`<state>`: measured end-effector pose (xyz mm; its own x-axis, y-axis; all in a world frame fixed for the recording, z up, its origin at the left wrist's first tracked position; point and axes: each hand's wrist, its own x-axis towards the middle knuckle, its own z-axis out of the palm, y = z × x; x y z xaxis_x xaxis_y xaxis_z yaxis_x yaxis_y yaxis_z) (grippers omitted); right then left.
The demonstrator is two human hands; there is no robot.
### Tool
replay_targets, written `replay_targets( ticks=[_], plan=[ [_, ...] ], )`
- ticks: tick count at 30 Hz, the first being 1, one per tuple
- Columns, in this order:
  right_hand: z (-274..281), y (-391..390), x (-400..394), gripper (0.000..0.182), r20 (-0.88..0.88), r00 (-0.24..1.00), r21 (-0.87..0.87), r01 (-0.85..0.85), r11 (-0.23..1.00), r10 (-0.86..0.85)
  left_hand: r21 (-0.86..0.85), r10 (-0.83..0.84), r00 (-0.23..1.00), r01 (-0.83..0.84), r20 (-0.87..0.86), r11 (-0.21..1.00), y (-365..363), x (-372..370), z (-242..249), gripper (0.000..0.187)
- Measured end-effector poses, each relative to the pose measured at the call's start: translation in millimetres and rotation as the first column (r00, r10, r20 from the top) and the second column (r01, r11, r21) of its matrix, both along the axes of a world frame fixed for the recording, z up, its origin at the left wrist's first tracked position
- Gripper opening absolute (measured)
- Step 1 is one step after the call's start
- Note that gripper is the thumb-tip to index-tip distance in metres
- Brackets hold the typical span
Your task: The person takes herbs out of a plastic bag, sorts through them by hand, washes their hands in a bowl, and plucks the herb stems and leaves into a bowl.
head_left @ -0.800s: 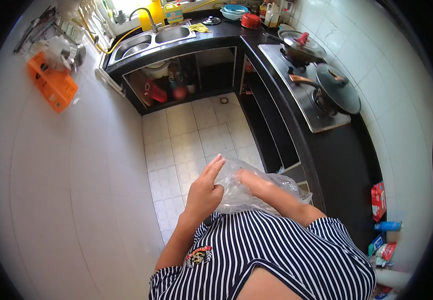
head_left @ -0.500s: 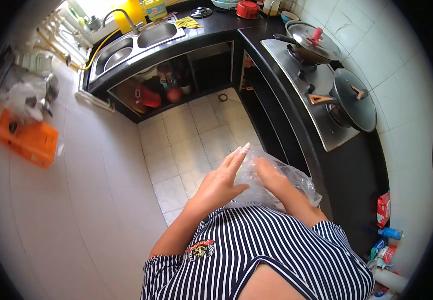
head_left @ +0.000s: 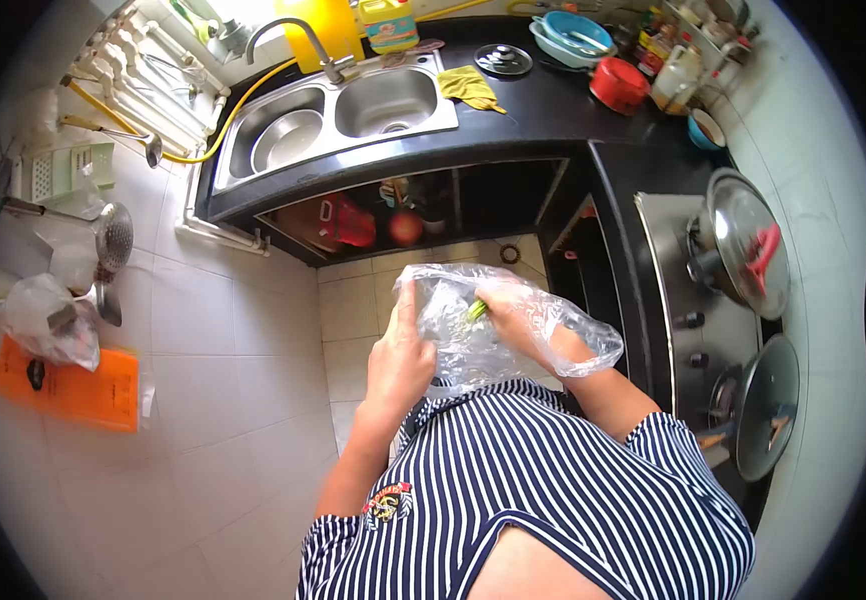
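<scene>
A clear plastic bag is stretched between my hands in front of my striped shirt. My left hand is at the bag's left edge, its index finger extended upward and its thumb bent against the plastic; it grips the film there. Inside the bag, my right hand is closed around a small bunch of green stems, with only the cut-looking tips showing past the fingers. The plastic drapes over my right wrist and forearm. The far ends of the stems are hidden.
Ahead is a double sink with a metal basin in it. A yellow cloth lies on the black counter beside a pot lid. Two lidded pans, one with a red lid knob, stand on the stove at right. Utensils hang at left.
The view has shifted, bringing sink and stove lower and further right. Green stems now show in my right hand inside the bag. My left hand has turned upright against the bag's edge.
</scene>
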<state>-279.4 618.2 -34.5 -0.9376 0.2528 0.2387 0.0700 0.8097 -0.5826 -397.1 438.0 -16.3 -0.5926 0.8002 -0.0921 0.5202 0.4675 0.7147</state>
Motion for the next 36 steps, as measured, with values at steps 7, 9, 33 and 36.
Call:
replay_targets(
  ticks=[7,9,33,36],
  plan=[
    [-47,107,-107,0.023,-0.032,0.99,-0.362,0.115,0.925,-0.135,0.072,0.156,0.929,-0.19,0.334,0.979,55,-117,-22,0.091],
    [-27,137,-143,0.025,-0.018,0.992,0.036,0.127,0.991,-0.126,0.099,0.095,0.935,-0.137,0.342,0.986,85,-158,-31,0.092],
    [59,383,-262,0.014,-0.102,0.559,-0.835,0.402,0.377,-0.823,0.213,-0.144,0.642,-0.031,0.753,0.977,476,-358,-50,0.1],
    [63,405,-262,0.014,-0.142,0.535,-0.935,0.203,0.29,-0.833,0.106,-0.073,0.705,-0.003,0.706,0.994,507,-356,-60,0.1]
  ],
)
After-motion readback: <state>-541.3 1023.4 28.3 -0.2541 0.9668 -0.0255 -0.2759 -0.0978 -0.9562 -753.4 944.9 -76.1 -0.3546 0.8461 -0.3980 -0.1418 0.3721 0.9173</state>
